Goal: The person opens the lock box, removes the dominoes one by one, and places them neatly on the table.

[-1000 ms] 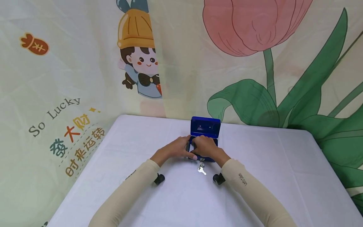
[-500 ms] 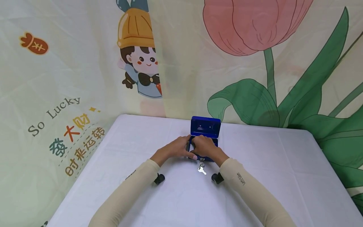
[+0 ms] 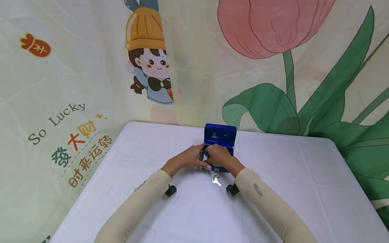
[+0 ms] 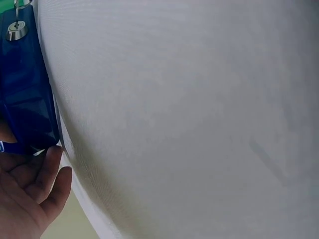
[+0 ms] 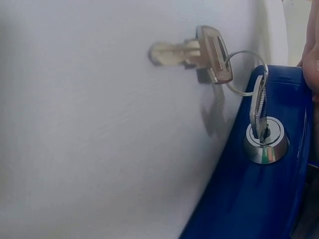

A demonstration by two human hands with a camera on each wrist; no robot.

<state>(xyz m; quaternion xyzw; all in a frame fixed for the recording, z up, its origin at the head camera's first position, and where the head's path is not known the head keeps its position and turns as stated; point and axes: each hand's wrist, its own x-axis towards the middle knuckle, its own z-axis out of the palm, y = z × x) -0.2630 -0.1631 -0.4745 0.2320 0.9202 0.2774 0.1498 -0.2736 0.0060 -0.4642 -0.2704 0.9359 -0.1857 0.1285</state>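
Observation:
A blue cash box (image 3: 224, 169) stands on the table with its lid (image 3: 220, 135) raised at the back. My left hand (image 3: 189, 158) holds its left end, thumb near the front left corner; in the left wrist view the fingers (image 4: 52, 177) bend at that end. Over the box's inside lies my right hand (image 3: 222, 157), bent downward, its fingertips hidden, so I cannot tell what they hold. A key (image 5: 257, 110) sits in the round silver lock (image 5: 267, 144) on the front wall. From its ring hangs a second key (image 5: 213, 56).
White cloth covers the table (image 3: 279, 189). Behind its far edge hangs a printed curtain (image 3: 194, 67) with a tulip and a cartoon figure. Dark wrist cameras, one at the left wrist (image 3: 171, 191) and one at the right wrist (image 3: 232, 190), sit close above the cloth.
My right forearm has shifted very slightly to the left. Both hands keep their places at the box, and the lid and keys stay as they were.

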